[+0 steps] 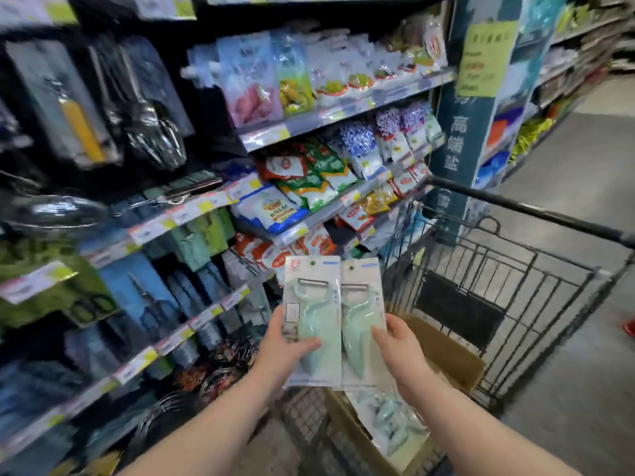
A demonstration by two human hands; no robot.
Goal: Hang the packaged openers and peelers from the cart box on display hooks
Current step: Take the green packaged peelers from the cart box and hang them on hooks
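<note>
Holding one packaged peeler in each hand, the person is facing the gap between the store shelving and the shopping cart [515, 276]. The left hand [285, 348] is pinching the lower half of the left peeler card [314, 304], thumb across the front and fingers hidden behind. The right hand [398, 352] is pinching the right peeler card [360, 304] in the same manner. Both cards are standing upright side by side with their inner edges meeting, above the left edge of the cardboard box [446, 348] that is sitting in the cart. More packaged peelers [391, 417] are lying in the box below the hands.

Each card's long axis is running vertically. The left hang hole [312, 263] and the right hang hole [351, 268] are at the top ends, away from the grips. Hanging utensil packs [79, 108] are showing on the rack to the upper left, well apart from the cards. Motion blur is hiding the hooks themselves, so a free hook cannot be identified.

Judgement: the rack is lying to the left of both cards, and the left hand is nearer to it. That card appears best placed to go first, hole end leading. With both hands occupied, neither is free for steadying a hook, which is raising the risk of a missed hole.
</note>
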